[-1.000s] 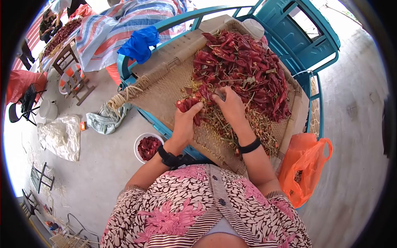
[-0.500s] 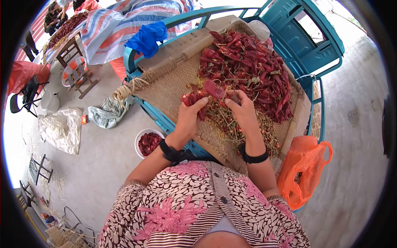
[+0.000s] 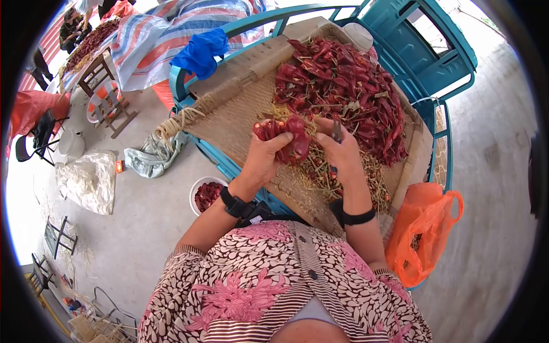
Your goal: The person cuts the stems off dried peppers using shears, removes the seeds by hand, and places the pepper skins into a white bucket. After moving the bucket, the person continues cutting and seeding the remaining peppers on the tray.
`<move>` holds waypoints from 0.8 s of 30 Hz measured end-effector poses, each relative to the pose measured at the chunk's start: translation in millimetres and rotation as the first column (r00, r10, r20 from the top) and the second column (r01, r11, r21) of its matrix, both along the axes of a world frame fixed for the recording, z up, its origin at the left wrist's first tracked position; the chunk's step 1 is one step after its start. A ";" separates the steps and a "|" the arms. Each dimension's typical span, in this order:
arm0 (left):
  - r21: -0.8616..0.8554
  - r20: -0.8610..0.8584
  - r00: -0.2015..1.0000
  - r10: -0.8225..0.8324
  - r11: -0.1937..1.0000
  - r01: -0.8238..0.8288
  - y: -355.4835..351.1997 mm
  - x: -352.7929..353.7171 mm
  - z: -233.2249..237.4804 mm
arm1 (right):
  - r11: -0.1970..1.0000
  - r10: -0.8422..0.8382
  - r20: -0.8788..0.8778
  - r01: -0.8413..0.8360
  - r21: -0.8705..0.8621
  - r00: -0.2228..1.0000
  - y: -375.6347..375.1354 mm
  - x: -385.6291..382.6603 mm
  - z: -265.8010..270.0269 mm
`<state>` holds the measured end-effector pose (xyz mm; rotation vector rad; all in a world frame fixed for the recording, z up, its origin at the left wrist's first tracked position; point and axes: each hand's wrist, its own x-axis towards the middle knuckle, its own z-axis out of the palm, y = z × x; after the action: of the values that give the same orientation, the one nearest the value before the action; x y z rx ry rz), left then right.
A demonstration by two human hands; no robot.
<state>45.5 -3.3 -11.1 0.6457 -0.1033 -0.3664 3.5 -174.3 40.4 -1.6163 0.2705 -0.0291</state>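
My left hand (image 3: 264, 155) is closed around a bunch of dried red chili peppers (image 3: 297, 139), which stick out past the thumb towards the right. Close beside it, my right hand (image 3: 342, 153) is curled round a small dark hand tool (image 3: 337, 132); fingers cover most of it, so its exact kind is hidden. Beyond both hands lies a big heap of red chili peppers (image 3: 343, 86) on a woven mat (image 3: 229, 123). Cut stems and yellowish seeds (image 3: 366, 186) are scattered under and beside my right hand.
The mat rests on a blue truck bed (image 3: 214, 163). An orange plastic bag (image 3: 417, 228) hangs at the right. A white bowl of red pepper pieces (image 3: 193, 200) stands on the floor at left. A blue bag (image 3: 200, 52) lies over the rail. People (image 3: 71, 31) are at the far left.
My right hand has drawn back a little from the peppers and turned, showing more of the tool. The peppers in my left hand now sit bunched closer to the thumb.
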 end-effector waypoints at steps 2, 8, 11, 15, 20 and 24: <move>-0.026 -0.026 0.996 -0.080 0.996 0.080 -2.6 -2.8 -0.1 | 0.999 0.024 0.010 -0.024 0.047 1.000 6.3 1.3 -4.2; -0.019 -0.198 0.952 -0.233 0.972 0.234 4.3 -4.3 4.6 | 0.877 0.228 0.469 0.029 -0.480 0.853 13.8 6.0 -13.8; -0.006 -0.189 0.947 -0.260 0.965 0.263 5.3 -6.3 8.0 | 0.714 0.309 0.575 0.214 -0.667 0.758 22.6 1.6 -6.6; -0.060 -0.157 0.906 -0.392 0.920 0.388 10.6 -3.1 8.3 | 0.599 0.352 0.587 0.307 -0.740 0.729 23.5 -1.9 -8.0; 0.151 0.002 0.896 -0.444 0.886 0.439 9.5 -1.3 8.8 | 0.665 0.276 0.553 0.259 -0.700 0.786 27.3 -3.8 -6.5; 0.268 0.015 0.862 -0.507 0.832 0.485 14.2 3.9 6.4 | 0.817 0.141 0.400 0.122 -0.563 0.905 28.0 -7.7 -1.8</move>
<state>49.4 11.0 -4.7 0.8920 -0.3147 -0.8696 -4.2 -146.4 38.6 -2.1661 -0.1094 -0.5002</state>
